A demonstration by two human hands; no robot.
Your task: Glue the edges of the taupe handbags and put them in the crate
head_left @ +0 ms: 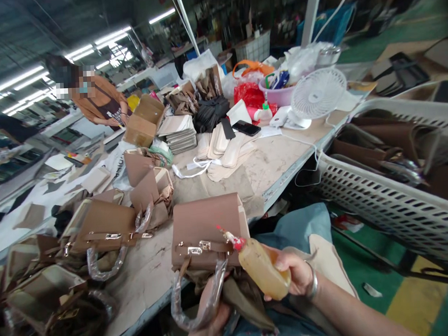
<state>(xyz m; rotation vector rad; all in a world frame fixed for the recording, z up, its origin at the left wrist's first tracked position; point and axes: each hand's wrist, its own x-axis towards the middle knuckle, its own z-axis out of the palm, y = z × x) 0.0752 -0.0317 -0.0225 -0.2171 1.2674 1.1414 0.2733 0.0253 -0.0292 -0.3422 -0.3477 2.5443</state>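
A brown handbag (207, 218) lies tilted at the table's near edge, metal clasp parts on its front and a plastic-wrapped handle hanging toward me. My left hand (215, 307) is under it, behind the handle and against the loose dark lining (248, 300), gripping the bag; some of its fingers are hidden. In my right hand (297, 271) is a squeeze bottle (263, 268) of yellowish liquid with a red, smeared nozzle. The nozzle points up and left in front of the bag's lower right part, and whether it touches cannot be told.
More handbags (107, 222) crowd the table's left side. Further back are stacked panels (178, 133), a phone (246, 128), a white fan (319, 94) and a purple basin (278, 96). A white crate (388, 190) of bag pieces stands right. Across the table is another person (98, 101).
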